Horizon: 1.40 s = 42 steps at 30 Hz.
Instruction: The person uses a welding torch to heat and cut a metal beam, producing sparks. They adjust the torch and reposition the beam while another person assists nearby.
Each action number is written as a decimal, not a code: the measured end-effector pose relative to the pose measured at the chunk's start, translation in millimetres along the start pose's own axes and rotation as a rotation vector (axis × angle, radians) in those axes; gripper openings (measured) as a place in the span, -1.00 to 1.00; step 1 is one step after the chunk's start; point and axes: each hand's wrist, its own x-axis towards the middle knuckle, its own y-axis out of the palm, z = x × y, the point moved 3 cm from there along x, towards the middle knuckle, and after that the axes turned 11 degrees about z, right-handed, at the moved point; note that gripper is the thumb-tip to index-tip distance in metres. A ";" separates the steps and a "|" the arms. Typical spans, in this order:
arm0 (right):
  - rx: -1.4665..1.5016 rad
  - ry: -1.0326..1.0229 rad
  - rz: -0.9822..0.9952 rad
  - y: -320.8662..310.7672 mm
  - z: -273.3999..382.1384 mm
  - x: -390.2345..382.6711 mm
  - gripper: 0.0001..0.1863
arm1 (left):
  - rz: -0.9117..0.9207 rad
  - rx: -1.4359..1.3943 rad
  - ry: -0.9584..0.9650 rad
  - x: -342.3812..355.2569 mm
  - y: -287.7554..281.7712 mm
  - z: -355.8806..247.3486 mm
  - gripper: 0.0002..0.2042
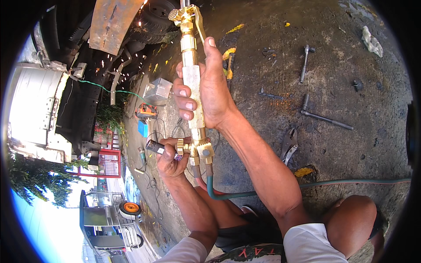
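My right hand [215,94] is wrapped round the ribbed handle of a brass cutting torch [191,81], its thumb lying up beside the lever. The torch stands nearly upright in the picture, and its tip runs out of view at the top. My left hand [170,164] is closed at the torch's lower end, beside a brass valve knob [180,146]. Between its fingers sits a small dark cylinder [155,147] with a white label. A green hose [228,196] and a red hose [201,182] leave the torch's base.
Sparks fly near a rusty metal plate [107,26] and a tyre [157,17]. A ratchet [305,63], a long-handled socket wrench [326,119] and locking pliers [289,145] lie on the concrete. A silver box [158,90] stands left. The green hose crosses the ground rightward.
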 end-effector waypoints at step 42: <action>0.001 0.022 0.005 -0.4 -3.0 -0.2 -0.15 | 0.027 -0.030 0.023 0.4 0.8 -1.2 -0.46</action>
